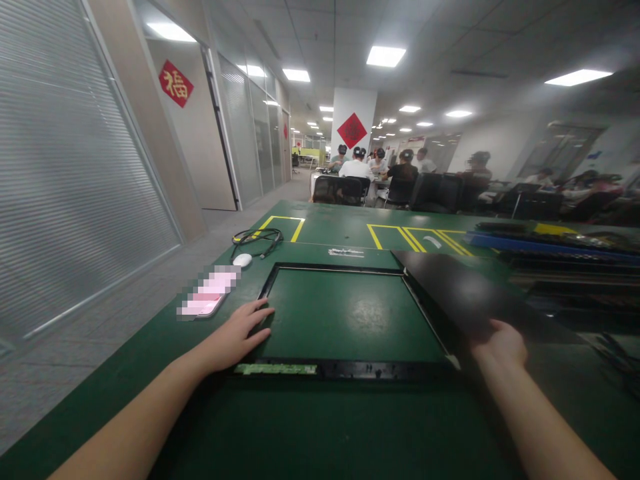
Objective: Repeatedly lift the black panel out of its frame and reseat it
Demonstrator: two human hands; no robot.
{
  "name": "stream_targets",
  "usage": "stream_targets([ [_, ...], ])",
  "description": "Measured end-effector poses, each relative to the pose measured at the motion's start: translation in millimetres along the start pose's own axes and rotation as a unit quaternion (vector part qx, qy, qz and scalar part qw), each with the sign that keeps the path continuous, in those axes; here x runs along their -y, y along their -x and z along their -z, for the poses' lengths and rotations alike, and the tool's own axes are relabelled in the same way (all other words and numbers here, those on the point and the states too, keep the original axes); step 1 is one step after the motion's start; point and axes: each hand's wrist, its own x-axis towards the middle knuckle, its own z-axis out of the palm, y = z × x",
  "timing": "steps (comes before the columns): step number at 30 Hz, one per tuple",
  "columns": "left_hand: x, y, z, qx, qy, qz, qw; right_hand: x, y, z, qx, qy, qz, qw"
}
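Observation:
A thin black rectangular frame [334, 269] lies flat on the green table [320, 427], with a green circuit strip [276, 369] at its near left corner. My left hand [239, 335] rests on the frame's near left corner, fingers stretched out flat. My right hand [500, 345] grips the near edge of a dark flat panel [465, 293], which is tilted up beside the frame's right side.
A phone [207, 301], a white mouse [243, 260] and a coiled black cable [257, 238] lie at the left of the table. Stacked dark and blue panels [550, 248] fill the right side. Seated people [357, 167] work at tables further back. A glass wall [75, 167] runs along the left.

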Motion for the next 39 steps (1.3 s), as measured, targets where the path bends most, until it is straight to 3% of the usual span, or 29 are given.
stream_targets([
  [3, 1, 0, 0, -0.006, 0.005, -0.004, 1.0, -1, -2, 1, -0.019, 0.001, 0.01, 1.0],
  [14, 2, 2, 0, -0.002, 0.016, 0.004, 1.0, -2, -11, 2, 0.007, 0.018, 0.008, 1.0],
  [25, -1, 1, 2, 0.011, 0.024, 0.01, 1.0, 3, 3, -1, 0.005, 0.01, -0.014, 1.0],
  [32, -4, 1, 6, -0.026, 0.034, 0.013, 0.999, 11, 20, -4, 0.058, -0.001, -0.034, 0.998],
  [39, -9, 0, 11, -0.074, 0.063, 0.011, 0.995, 16, 41, -4, 0.167, -0.004, -0.005, 0.986],
])
